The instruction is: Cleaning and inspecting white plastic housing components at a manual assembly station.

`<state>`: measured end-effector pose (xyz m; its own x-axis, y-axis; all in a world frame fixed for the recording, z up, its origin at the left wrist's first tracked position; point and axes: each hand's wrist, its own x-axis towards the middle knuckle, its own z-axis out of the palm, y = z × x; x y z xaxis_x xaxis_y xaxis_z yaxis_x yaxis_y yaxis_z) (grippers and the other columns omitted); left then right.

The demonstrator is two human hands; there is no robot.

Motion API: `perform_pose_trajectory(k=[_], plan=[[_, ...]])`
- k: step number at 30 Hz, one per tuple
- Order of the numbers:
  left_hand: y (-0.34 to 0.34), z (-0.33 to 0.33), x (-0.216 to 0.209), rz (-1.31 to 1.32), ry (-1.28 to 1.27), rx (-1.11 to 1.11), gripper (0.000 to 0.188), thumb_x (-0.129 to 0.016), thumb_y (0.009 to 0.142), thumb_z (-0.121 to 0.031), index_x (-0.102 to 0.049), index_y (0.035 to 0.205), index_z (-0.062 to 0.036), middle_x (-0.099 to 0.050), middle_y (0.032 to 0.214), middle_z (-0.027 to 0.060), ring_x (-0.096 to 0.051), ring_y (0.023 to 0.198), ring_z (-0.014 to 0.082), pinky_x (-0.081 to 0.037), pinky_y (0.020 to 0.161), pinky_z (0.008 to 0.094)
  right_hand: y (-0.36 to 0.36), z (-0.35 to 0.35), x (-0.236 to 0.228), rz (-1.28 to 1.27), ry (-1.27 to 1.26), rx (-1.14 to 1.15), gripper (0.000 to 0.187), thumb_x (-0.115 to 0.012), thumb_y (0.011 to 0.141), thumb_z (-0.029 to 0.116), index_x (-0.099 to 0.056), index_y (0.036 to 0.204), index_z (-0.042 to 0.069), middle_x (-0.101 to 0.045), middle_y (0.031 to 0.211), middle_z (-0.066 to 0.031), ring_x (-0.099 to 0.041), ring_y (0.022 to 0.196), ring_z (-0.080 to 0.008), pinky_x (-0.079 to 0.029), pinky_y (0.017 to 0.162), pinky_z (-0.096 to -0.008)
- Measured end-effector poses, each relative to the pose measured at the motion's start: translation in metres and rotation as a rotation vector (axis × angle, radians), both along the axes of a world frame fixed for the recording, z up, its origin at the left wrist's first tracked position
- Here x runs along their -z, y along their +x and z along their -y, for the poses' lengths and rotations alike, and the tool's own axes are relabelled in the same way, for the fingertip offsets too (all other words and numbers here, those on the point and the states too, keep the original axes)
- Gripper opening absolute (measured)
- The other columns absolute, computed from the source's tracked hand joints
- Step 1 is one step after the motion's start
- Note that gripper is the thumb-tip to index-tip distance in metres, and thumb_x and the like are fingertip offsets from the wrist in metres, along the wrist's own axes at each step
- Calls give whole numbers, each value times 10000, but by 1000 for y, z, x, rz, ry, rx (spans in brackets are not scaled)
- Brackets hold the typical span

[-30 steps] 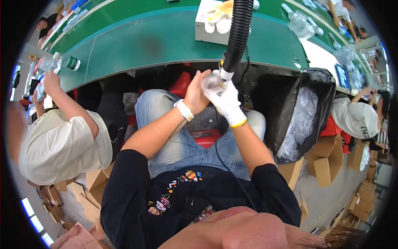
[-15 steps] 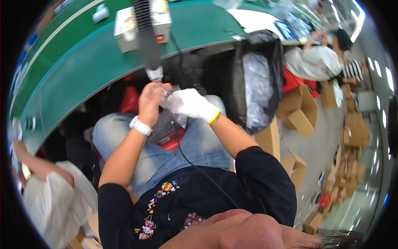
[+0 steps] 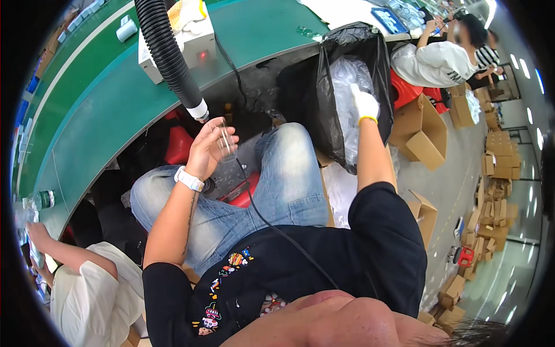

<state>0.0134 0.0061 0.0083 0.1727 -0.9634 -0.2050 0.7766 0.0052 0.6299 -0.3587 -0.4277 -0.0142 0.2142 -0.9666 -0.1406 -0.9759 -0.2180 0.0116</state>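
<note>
My bare left hand (image 3: 207, 149), with a white watch (image 3: 189, 180) on its wrist, is closed on a small clear plastic piece (image 3: 226, 143). Just above its fingertips hangs the white end of a black ribbed hose (image 3: 173, 63). My right hand (image 3: 365, 105) wears a white glove with a yellow cuff. It reaches into the mouth of a black plastic bag (image 3: 325, 101), over crumpled clear plastic (image 3: 346, 124). One gloved finger points away from me; the others are hidden, so I cannot see whether they grip anything.
A grey-white box (image 3: 199, 55) with a red light stands on the green table (image 3: 254, 34). A dark cable (image 3: 277, 231) crosses my lap. Cardboard boxes (image 3: 419, 130) stand to the right. People sit at work on the far right (image 3: 433, 61) and on the left (image 3: 95, 277).
My right hand has left the left hand's side and moved right, into the black bag. The left hand stays under the hose with the clear piece. The view has shifted a little.
</note>
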Motion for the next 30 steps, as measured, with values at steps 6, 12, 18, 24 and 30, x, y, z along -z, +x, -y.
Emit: perform_pose_trajectory(k=[6, 12, 18, 24, 30], plan=[[18, -35, -2, 35, 42, -229, 350, -619, 1035, -200, -502, 1358, -130, -660, 1280, 127, -659, 1187, 301, -545, 974, 464, 54, -118, -38, 630, -623, -34, 528, -801, 861, 241, -620, 1307, 25, -624, 1331, -202, -591, 1245, -349, -455, 1089, -425], [18, -22, -10, 47, -73, -285, 368, -647, 1004, -129, -500, 1341, -122, -638, 1275, 116, -651, 1206, 352, -547, 1018, 474, 121, -259, 3, 1561, 121, -288, 385, -680, 965, 43, -568, 1333, 11, -626, 1254, -114, -630, 1116, -203, -524, 1003, -351], [2, -39, -21, 803, -212, -561, 268, -655, 942, -46, -587, 1198, -91, -681, 1139, 97, -682, 1169, 330, -546, 999, 434, 225, -364, -43, 1741, 1900, 326, 328, -679, 984, 189, -598, 1266, 43, -672, 1104, -84, -671, 1021, -215, -563, 900, -372], [18, -62, -25, 1294, -276, -809, 252, -672, 950, -149, -629, 720, -56, -682, 755, 24, -702, 912, 156, -521, 832, 303, 291, -352, -53, 1503, 1527, -275, 262, -727, 927, 101, -632, 1169, 72, -672, 1038, -67, -676, 928, -170, -573, 812, -333], [37, -68, -7, 860, 49, -917, 212, -640, 980, -175, -655, 832, -24, -672, 770, 49, -638, 787, 119, -513, 748, 288, 271, -316, -39, 1410, 758, -645, 273, -806, 825, 5, -638, 1033, 61, -651, 897, -12, -619, 790, -102, -526, 751, -270]])
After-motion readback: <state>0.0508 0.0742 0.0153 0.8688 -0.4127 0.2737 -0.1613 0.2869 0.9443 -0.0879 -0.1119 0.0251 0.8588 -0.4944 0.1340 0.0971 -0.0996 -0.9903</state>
